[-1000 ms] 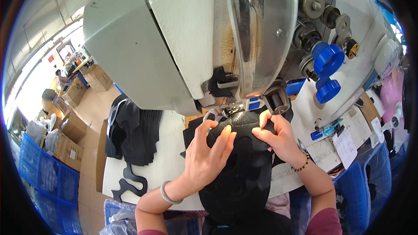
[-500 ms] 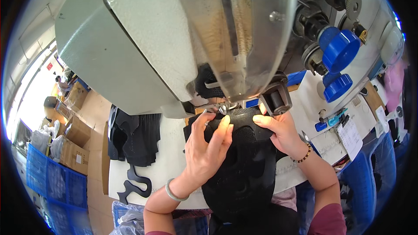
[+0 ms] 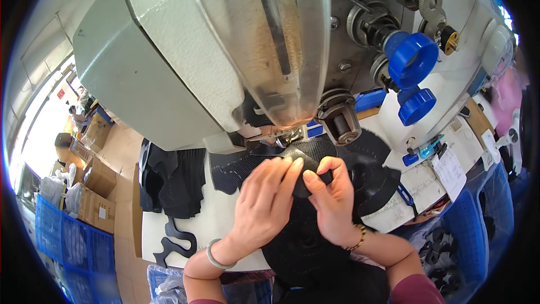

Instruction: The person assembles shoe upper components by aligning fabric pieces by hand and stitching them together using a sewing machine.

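Observation:
A black mesh shoe upper [image 3: 368, 171] lies under the head of a sewing machine [image 3: 169, 50], spreading to both sides of the needle area and down toward my lap. My left hand [image 3: 263, 200] has its fingers pressed together on the near edge of the piece, just in front of the presser foot [image 3: 290, 137]. Close beside it, my right hand [image 3: 333, 205] pinches a raised fold of the same material between thumb and bent fingers. The needle tip is hidden by the machine parts.
Stacked black cut pieces [image 3: 173, 180] lie on the left of the white table [image 3: 216, 222], with a curved black cutout [image 3: 174, 242] nearer me. Blue knobs [image 3: 413, 59] jut from the machine. A blue-handled tool [image 3: 406, 197] and a paper sheet [image 3: 449, 170] are at right.
The black upper has been turned and spread wider, now reaching out to both sides. My right hand has moved left and nearer me, close to my left hand, and pinches a fold.

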A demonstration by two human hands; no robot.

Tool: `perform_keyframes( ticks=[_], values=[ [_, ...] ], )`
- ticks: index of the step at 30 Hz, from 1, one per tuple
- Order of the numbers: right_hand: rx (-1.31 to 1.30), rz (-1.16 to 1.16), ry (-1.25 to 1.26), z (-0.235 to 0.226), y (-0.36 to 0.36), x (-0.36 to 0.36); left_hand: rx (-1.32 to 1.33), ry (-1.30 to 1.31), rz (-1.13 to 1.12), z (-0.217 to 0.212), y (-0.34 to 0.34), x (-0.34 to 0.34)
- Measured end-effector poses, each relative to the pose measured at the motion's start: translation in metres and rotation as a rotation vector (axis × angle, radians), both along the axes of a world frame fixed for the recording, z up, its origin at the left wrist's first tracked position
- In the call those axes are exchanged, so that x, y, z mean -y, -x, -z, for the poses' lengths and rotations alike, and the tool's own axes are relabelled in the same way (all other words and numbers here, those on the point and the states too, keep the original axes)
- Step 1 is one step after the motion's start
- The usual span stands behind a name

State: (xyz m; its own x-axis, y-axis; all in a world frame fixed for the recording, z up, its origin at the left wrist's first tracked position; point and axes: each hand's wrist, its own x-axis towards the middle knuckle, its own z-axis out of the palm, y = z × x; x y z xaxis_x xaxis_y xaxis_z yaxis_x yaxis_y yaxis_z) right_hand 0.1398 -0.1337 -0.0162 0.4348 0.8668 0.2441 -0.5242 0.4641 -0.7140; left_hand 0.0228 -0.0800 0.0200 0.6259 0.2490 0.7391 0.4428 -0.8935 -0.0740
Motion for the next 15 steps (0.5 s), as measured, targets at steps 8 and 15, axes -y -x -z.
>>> perform_keyframes(
  ticks=[8, 15],
  values=[
    [0.221, -0.669, 0.131, -0.025, 0.006, 0.074, -0.103, -0.140, 0.103, -0.009, 0.012, -0.024],
    [1.078, 0.293, -0.028, -0.077, -0.066, 0.078, -0.093, -0.155, 0.084, -0.003, 0.022, -0.031]
  ],
)
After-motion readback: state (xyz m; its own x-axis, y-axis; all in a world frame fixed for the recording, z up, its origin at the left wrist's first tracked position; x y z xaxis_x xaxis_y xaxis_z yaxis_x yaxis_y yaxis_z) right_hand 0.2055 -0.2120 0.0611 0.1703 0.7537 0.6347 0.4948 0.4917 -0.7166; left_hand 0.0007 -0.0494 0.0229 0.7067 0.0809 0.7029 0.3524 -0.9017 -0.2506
